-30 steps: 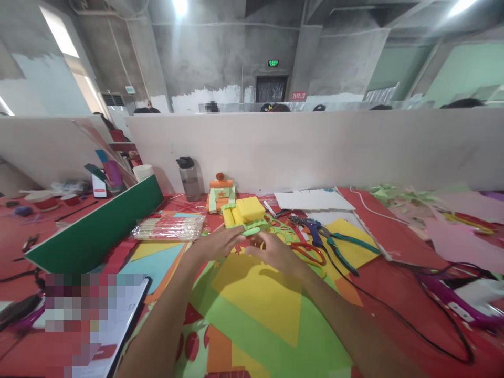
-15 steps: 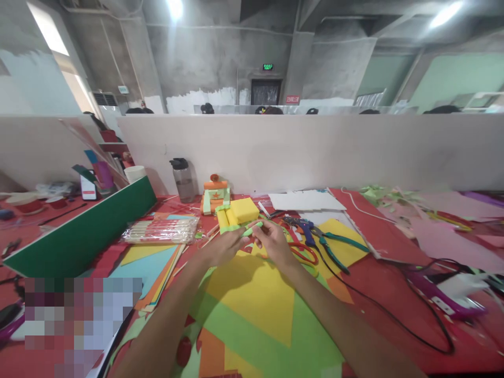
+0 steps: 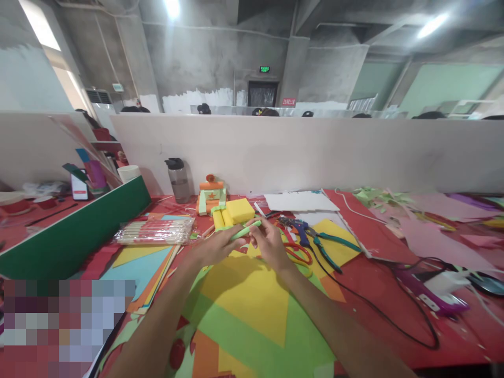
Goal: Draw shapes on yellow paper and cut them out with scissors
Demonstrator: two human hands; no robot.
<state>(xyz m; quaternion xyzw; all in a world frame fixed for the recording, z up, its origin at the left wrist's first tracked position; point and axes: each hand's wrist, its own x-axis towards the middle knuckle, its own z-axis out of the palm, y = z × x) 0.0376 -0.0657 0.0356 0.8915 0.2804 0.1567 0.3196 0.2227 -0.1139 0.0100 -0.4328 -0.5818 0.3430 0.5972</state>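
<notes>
Between my two hands is a light green paper roll, slim and slightly tilted, its right end higher. My left hand has its fingers closed around the roll's left part, which they partly hide. At the right end, my right hand pinches it between thumb and fingers. Just beyond them lie a yellow paper block and yellow rolls. Behind these stands an orange and green paper model with a star on it. Below my hands, yellow paper overlaps a green sheet.
Right of my hands lie red-handled scissors, a blue glue gun with a black cord and green-handled pliers. Wrapped sticks, a water bottle and a green board are on the left. A white partition borders the back.
My left hand has shifted along the roll, and its fingers are straighter. More of the green roll shows between my hands. The whole view has swung slightly.
</notes>
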